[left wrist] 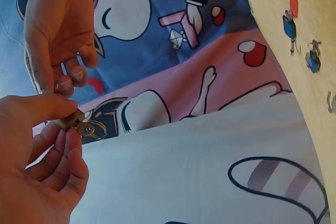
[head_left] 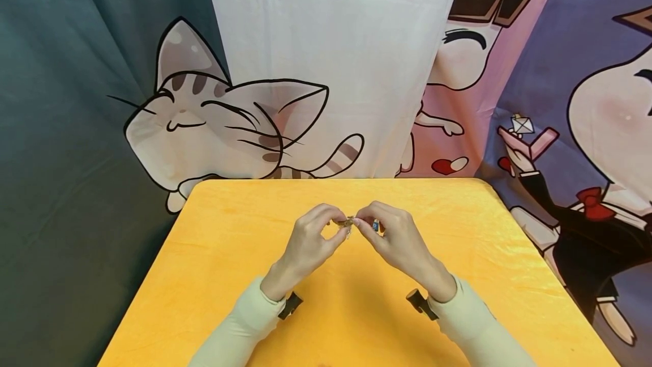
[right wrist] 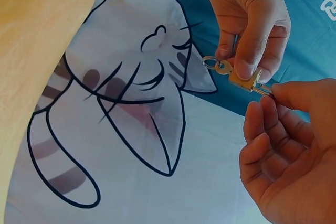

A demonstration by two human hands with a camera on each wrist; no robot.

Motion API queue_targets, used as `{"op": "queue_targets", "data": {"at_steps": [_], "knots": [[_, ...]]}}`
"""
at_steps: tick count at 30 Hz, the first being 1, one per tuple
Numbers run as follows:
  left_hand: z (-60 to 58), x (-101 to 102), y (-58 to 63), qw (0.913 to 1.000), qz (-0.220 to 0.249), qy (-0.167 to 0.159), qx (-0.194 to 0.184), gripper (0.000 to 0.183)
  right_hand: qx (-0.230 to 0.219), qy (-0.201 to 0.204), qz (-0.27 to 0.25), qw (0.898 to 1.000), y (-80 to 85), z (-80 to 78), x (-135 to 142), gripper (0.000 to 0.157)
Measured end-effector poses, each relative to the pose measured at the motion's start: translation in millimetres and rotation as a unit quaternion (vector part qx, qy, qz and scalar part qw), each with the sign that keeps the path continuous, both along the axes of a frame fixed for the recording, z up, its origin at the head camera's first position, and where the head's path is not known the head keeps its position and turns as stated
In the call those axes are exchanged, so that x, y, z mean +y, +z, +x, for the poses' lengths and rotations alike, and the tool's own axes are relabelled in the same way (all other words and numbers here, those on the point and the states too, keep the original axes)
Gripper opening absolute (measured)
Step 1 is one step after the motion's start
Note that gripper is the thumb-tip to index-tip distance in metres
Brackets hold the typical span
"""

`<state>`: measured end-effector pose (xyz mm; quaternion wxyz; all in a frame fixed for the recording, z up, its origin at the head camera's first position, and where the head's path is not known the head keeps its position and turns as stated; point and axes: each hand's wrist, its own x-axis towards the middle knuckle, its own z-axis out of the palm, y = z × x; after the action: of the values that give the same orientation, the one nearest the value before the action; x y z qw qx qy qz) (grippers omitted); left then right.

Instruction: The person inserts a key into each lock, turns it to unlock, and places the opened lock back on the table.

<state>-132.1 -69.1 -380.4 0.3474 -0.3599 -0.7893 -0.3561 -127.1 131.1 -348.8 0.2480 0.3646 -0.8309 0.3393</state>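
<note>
A small brass padlock (right wrist: 242, 81) is up between both hands, over the middle of the yellow table. My left hand (head_left: 312, 235) pinches its body between thumb and fingers. On the other side, the thumb and fingertips of my right hand (head_left: 396, 238) pinch the end of the metal shackle (right wrist: 261, 91). A key (right wrist: 224, 67) sits at the bottom of the lock, with a split ring (right wrist: 211, 62) hanging from it. In the left wrist view the ring and key dangle beside my left fingertips, and the shackle is mostly hidden.
Beyond the hands on the table (head_left: 204, 276) lie a blue padlock (left wrist: 289, 25) by a red piece (left wrist: 294, 4), another small blue padlock (left wrist: 314, 62) and a metal piece (left wrist: 332, 103) at the view's edge. A printed cartoon curtain (head_left: 331, 27) hangs behind the table.
</note>
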Motion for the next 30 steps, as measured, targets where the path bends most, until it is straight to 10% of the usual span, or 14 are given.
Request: {"op": "queue_targets", "data": {"at_steps": [19,30], "knots": [[-4.0,-4.7,-0.4,0.9658,-0.126,0.073,0.215,0.015,-0.132,-0.028,-0.02,0.991,-4.1,-1.6,1.8,0.013],[-4.0,-7.8,-3.1,0.9584,-0.141,0.079,0.235,0.009,-0.243,-0.015,-0.028,0.969,-7.1,-3.0,2.7,0.023]]}}
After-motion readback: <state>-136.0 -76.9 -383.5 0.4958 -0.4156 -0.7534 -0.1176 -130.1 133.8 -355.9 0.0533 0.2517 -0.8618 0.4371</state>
